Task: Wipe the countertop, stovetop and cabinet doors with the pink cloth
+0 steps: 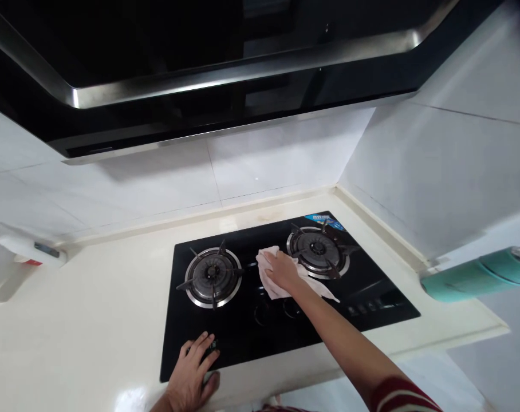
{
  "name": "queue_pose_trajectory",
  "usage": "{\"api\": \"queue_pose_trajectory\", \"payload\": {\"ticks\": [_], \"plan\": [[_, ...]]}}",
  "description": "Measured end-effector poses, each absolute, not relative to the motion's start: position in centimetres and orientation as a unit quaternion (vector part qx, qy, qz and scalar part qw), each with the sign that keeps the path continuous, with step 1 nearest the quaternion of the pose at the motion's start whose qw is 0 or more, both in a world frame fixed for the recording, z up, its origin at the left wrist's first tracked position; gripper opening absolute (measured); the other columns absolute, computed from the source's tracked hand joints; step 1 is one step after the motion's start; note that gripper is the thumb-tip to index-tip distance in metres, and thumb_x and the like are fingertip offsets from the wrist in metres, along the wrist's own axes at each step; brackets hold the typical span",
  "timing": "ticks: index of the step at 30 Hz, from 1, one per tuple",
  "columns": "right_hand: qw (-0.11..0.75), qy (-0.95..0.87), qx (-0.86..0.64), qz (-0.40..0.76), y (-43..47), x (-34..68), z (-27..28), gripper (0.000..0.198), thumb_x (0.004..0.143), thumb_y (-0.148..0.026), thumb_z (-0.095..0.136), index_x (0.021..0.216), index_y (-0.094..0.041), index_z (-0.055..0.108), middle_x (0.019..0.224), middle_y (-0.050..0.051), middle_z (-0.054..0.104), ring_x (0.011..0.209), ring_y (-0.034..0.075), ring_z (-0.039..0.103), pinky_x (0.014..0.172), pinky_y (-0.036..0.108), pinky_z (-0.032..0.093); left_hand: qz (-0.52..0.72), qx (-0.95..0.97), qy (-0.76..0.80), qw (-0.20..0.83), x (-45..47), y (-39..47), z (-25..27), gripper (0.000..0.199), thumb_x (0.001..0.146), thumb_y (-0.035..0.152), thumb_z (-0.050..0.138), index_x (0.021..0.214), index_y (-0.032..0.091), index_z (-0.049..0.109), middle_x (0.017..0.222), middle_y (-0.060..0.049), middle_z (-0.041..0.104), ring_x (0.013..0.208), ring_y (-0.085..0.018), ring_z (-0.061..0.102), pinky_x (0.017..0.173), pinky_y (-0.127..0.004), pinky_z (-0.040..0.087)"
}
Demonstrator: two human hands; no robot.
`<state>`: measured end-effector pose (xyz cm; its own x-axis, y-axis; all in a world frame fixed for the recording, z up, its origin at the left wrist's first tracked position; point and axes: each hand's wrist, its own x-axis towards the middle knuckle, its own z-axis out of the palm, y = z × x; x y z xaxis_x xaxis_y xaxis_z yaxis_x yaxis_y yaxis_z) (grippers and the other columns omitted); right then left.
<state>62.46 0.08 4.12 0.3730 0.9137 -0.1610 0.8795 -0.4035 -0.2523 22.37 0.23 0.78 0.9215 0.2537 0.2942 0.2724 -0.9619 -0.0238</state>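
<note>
A black glass gas hob (243, 337) is set in the pale countertop. My right hand (281, 270) presses a light pink cloth (274, 288) onto the glass between the two burners, its fingers bunched over the fabric. One end of the cloth trails to the right, below the right burner (318, 249). My left hand (194, 369) rests at the hob's front left edge, fingers spread and lying flat on the glass, with nothing held. Behind it sits the left burner (212, 274) with its dark pan supports. Two round knobs show dimly near my right forearm.
A black range hood (208, 109) with a metal trim hangs low over the hob. On the right stands a green cylindrical bottle (475, 277) by the counter edge. A white appliance (30, 249) lies at the far left. Tiled walls (165, 177) close off the back and right.
</note>
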Motion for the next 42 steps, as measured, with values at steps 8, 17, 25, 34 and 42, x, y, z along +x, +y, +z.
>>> {"api": "queue_pose_trajectory", "payload": {"ticks": [8,17,25,34,42], "plan": [[0.067,-0.596,-0.788,0.137,5.6,60.9,5.0,0.054,0.092,-0.037,0.059,0.144,-0.026,0.053,0.145,0.016,0.046,0.131,0.035,0.041,0.11,0.049,0.025,-0.146,-0.978,-0.151,0.009,22.5,0.0,1.2,0.039,0.082,0.02,0.06,0.121,0.023,0.065,0.138,-0.013,0.062,0.133,-0.03,0.051,0.103,-0.046,0.037],[0.043,-0.652,-0.744,0.14,-1.1,56.3,5.6,0.043,0.085,-0.033,0.065,0.127,-0.025,0.064,0.137,0.012,0.053,0.121,0.031,0.048,0.107,0.047,0.031,-0.138,-0.979,-0.152,0.007,22.2,0.0,0.6,0.043,0.08,0.021,0.062,0.123,0.023,0.065,0.14,-0.013,0.061,0.134,-0.031,0.05,0.103,-0.047,0.036],[0.023,-0.77,-0.63,0.097,-3.4,51.4,6.3,0.031,0.083,-0.026,0.065,0.113,-0.017,0.069,0.121,0.015,0.06,0.109,0.031,0.054,0.097,0.048,0.04,-0.136,-0.981,-0.137,0.026,22.0,0.4,0.5,0.043,0.082,0.023,0.061,0.125,0.024,0.064,0.141,-0.012,0.06,0.134,-0.029,0.05,0.103,-0.044,0.037],[0.09,-0.82,-0.521,0.22,-9.2,46.7,4.2,0.042,0.076,-0.049,0.077,0.11,-0.027,0.07,0.115,0.008,0.061,0.109,0.028,0.054,0.094,0.045,0.042,-0.142,-0.98,-0.136,0.029,22.3,0.4,0.9,0.042,0.082,0.022,0.06,0.123,0.023,0.064,0.139,-0.012,0.062,0.133,-0.03,0.051,0.102,-0.044,0.038],[0.206,-0.614,-0.676,0.352,-16.6,53.5,5.6,0.022,0.073,-0.024,0.066,0.094,-0.026,0.071,0.103,0.002,0.07,0.103,0.023,0.062,0.095,0.036,0.044,-0.146,-0.98,-0.131,0.034,22.4,0.5,0.8,0.038,0.086,0.024,0.061,0.123,0.023,0.066,0.14,-0.012,0.062,0.133,-0.029,0.052,0.101,-0.043,0.038]]}}
